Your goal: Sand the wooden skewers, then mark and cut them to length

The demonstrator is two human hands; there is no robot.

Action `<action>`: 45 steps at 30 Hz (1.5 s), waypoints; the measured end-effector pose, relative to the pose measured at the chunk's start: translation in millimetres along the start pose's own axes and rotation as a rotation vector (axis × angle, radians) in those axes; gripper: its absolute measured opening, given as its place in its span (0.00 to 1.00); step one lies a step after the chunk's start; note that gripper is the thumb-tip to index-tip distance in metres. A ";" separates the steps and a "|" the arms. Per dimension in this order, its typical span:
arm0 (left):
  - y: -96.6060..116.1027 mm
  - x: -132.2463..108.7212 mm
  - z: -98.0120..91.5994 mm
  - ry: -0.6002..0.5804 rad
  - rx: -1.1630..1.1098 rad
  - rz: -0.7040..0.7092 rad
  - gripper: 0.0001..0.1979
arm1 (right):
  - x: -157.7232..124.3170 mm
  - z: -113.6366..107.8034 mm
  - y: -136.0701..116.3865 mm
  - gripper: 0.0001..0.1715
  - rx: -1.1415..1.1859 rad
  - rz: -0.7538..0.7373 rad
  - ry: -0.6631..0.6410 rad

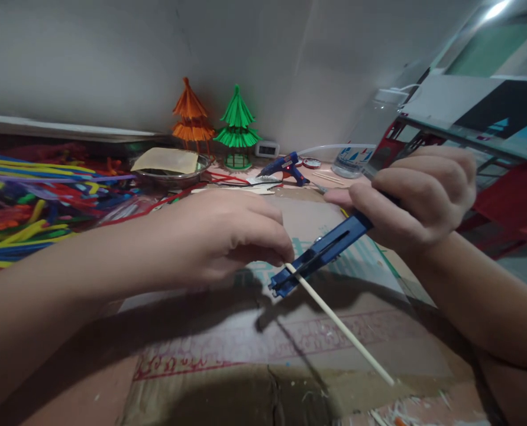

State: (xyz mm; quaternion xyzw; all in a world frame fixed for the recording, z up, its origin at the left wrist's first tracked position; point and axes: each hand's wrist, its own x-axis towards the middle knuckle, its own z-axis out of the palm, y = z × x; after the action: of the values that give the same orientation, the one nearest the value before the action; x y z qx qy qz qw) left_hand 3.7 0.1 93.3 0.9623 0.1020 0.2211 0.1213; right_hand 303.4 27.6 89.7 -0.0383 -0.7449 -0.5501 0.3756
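Observation:
My right hand (414, 201) is wrapped round the handles of a dark blue cutting tool (329, 245), whose head points down to the left. A thin pale stick (343, 328) lies across the tool's jaws and slants down to the right. At the stick's upper end, my left hand (249, 236) pinches it with closed fingertips beside the jaws. The tool and both hands are above a translucent sheet (356, 349) with green and red markings.
Colourful pipe cleaners (28, 207) fill the left side. Behind the hands stand a metal bowl (170, 177), an orange tree model (190, 115), a green tree model (237, 121), a blue glue gun (285, 165) and a clear bottle (356, 157). A red stool (511, 195) is at right.

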 end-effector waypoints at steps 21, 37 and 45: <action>-1.7 -2.2 -0.1 0.019 -0.042 -0.015 0.12 | 1.3 -0.8 -2.5 0.16 0.034 0.043 -0.023; -2.6 -1.9 -0.2 -0.004 -0.049 -0.021 0.12 | -3.2 -3.0 -7.3 0.16 -0.050 0.102 -0.179; -2.3 -1.2 0.2 0.012 -0.053 -0.027 0.12 | -11.2 -2.9 -7.3 0.14 0.074 0.297 -0.316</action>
State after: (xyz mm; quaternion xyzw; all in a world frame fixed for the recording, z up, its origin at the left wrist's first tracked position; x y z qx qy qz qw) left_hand 2.4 1.9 92.0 0.9559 0.1097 0.2279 0.1493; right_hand 309.5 26.2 77.5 -0.2193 -0.8003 -0.4484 0.3323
